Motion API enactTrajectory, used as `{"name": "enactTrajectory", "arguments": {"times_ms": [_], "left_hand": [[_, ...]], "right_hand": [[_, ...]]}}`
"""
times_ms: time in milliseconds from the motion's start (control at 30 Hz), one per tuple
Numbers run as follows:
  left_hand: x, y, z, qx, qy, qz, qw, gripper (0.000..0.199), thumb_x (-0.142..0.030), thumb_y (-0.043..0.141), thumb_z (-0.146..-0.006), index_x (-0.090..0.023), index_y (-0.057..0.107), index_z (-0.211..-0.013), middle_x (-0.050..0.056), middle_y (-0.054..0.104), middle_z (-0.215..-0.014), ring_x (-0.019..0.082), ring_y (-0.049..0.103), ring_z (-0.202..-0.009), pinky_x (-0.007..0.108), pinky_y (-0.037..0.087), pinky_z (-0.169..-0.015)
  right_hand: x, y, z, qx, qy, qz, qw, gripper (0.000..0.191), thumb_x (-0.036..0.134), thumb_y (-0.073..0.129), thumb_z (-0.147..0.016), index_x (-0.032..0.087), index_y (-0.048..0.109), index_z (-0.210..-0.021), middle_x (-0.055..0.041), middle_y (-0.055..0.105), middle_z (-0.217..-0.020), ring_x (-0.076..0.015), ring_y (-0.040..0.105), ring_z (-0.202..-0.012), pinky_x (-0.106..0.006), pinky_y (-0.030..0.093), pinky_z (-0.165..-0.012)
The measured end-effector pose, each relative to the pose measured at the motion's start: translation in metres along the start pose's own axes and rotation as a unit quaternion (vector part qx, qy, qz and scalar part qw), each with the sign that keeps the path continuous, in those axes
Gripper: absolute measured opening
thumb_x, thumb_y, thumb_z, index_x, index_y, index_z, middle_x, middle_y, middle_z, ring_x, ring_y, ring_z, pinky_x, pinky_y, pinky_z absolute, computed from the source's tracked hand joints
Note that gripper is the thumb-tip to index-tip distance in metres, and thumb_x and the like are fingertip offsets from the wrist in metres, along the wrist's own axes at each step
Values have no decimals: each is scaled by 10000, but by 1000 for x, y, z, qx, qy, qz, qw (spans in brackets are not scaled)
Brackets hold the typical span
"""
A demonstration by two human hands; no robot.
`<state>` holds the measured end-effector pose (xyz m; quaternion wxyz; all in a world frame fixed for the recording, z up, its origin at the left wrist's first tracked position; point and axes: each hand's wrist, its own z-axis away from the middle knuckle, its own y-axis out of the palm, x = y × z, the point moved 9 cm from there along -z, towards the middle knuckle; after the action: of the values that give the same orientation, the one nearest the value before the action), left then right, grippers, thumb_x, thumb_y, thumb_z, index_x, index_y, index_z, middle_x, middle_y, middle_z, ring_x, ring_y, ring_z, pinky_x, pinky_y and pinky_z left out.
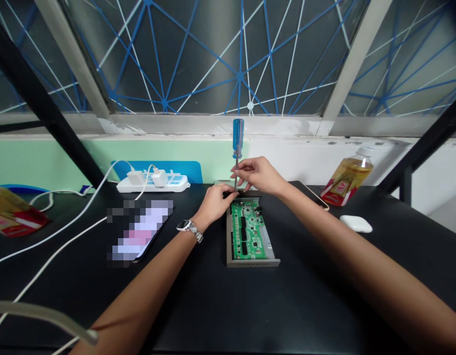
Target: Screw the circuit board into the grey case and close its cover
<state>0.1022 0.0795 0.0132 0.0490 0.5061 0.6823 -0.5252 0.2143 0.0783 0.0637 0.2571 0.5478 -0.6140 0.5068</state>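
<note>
A green circuit board (249,230) lies in an open grey metal case (253,264) on the black table. Upright over the case's far left corner stands a screwdriver (238,139) with a clear blue handle, its tip down at the board. My right hand (260,173) pinches the screwdriver's metal shaft below the handle. Beside the tip, my left hand (215,203), with a silver watch on the wrist, has thumb and fingers pressed together at the case's far end. What those fingertips hold, if anything, is too small to make out.
A phone (146,229) with a blurred screen lies left of the case. Behind it sits a white power strip (154,182) with plugs and cables. To the right are a drink bottle (346,177) and a white earbud case (356,224). A window ledge (213,125) runs behind.
</note>
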Motion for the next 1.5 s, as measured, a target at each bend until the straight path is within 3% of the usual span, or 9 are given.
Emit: {"name": "enactTrajectory", "arguments": {"times_ms": [167, 367, 600, 800, 1067, 1233, 1367, 1500], "left_hand": [[0, -4, 1, -32, -6, 16, 999, 136, -304, 643, -867, -183, 704, -866, 63, 731, -976, 223, 665, -949, 338, 509, -845], [-5, -5, -1, -19, 18, 13, 1000, 129, -244, 613, -885, -181, 714, -835, 73, 734, -968, 227, 667, -955, 361, 488, -900], [-3, -5, 1, -25, 7, 13, 1000, 141, -308, 624, -885, -189, 700, -887, 69, 719, -995, 221, 660, -966, 351, 496, -885], [-7, -5, 0, -11, 29, 7, 999, 151, -249, 580, -910, -183, 716, -904, 76, 726, -1012, 224, 661, -981, 360, 480, -914], [-7, -11, 0, -41, 5, 10, 999, 139, -310, 624, -886, -191, 695, -879, 64, 740, -982, 227, 670, -956, 348, 490, -884], [-9, -10, -1, -26, 32, 9, 999, 158, -282, 594, -910, -193, 725, -912, 77, 726, -1037, 228, 657, -1014, 369, 471, -950], [-11, -9, 0, -30, 26, 6, 999, 165, -288, 600, -906, -191, 719, -967, 84, 713, -1053, 229, 653, -1014, 372, 480, -936], [-10, -12, -1, -51, 16, 10, 999, 117, -268, 626, -887, -182, 704, -901, 79, 714, -1010, 227, 656, -993, 366, 483, -927]], "right_hand": [[-1, -3, 0, -54, -6, 5, 998, 163, 305, 698, -746, 166, 613, -752, -16, 641, -662, -148, 641, -570, -262, 549, -460], [-2, -1, 2, -43, -5, 28, 999, 189, 316, 702, -737, 165, 658, -843, -34, 672, -748, -152, 633, -590, -273, 526, -455], [1, -6, 5, -77, -13, 51, 996, 152, 302, 696, -729, 182, 606, -755, -6, 629, -676, -125, 572, -523, -268, 488, -450], [4, 0, 4, -55, -27, 56, 997, 211, 324, 677, -763, 164, 665, -901, -48, 687, -832, -139, 608, -615, -271, 515, -491], [-3, -6, 4, -93, -15, 30, 995, 222, 351, 732, -706, 180, 617, -787, -24, 644, -752, -150, 590, -644, -249, 496, -445], [3, -3, 4, -68, -45, 50, 995, 174, 322, 693, -740, 173, 673, -828, -50, 682, -831, -176, 618, -780, -253, 506, -537], [1, -4, 3, -82, -45, 43, 995, 133, 300, 681, -738, 173, 646, -756, -37, 663, -789, -161, 593, -729, -252, 487, -526], [1, -8, 4, -111, -51, 58, 991, 159, 315, 714, -722, 178, 636, -744, -23, 653, -752, -152, 584, -707, -270, 492, -581]]}}
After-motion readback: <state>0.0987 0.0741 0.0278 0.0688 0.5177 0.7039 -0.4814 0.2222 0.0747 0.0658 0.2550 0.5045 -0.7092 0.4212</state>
